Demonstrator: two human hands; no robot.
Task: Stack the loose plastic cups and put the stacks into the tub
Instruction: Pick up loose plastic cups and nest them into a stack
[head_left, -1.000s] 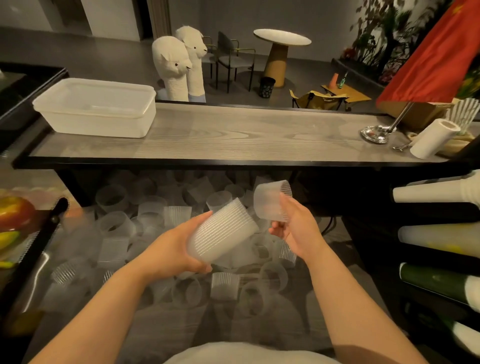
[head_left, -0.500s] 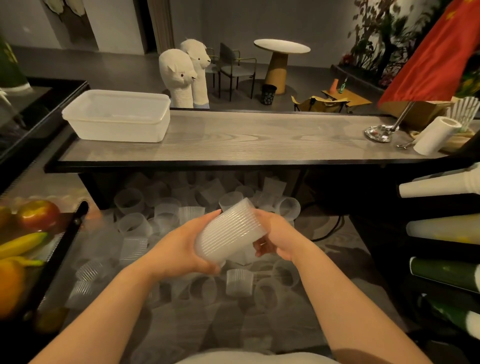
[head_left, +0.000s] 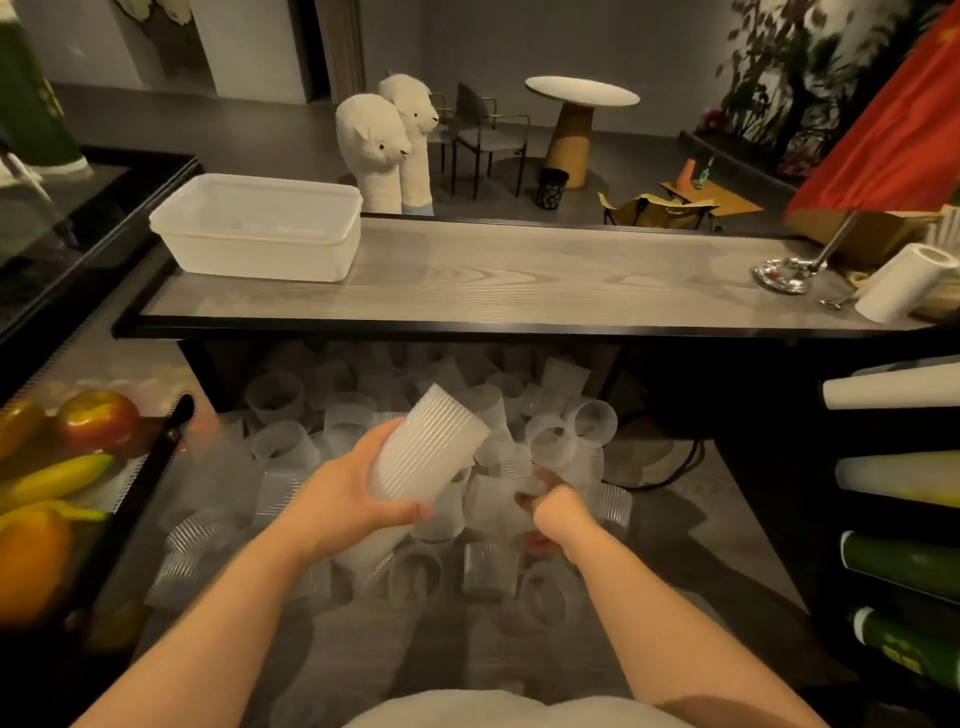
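My left hand (head_left: 337, 504) grips a stack of ribbed translucent cups (head_left: 426, 447), tilted with its top pointing up and to the right. To its right, my right hand (head_left: 558, 519) is down in the pile of loose cups (head_left: 587, 426) on the low grey surface, thumb and fingers curled round one translucent cup (head_left: 501, 499) lying there. The white plastic tub (head_left: 260, 234) stands on the left end of the wooden counter (head_left: 519, 280), above and behind the pile. I cannot see any cups inside it.
Fruit (head_left: 98, 421) lies in a dark tray at the left. On the counter's right end stand a chrome flag base (head_left: 784, 270) and a paper roll (head_left: 904, 280). Rolled tubes (head_left: 893, 384) stick out of a rack at the right.
My right hand slid its cup onto the stack, then let go and dropped into the pile. The left hand raised the stack's top end.
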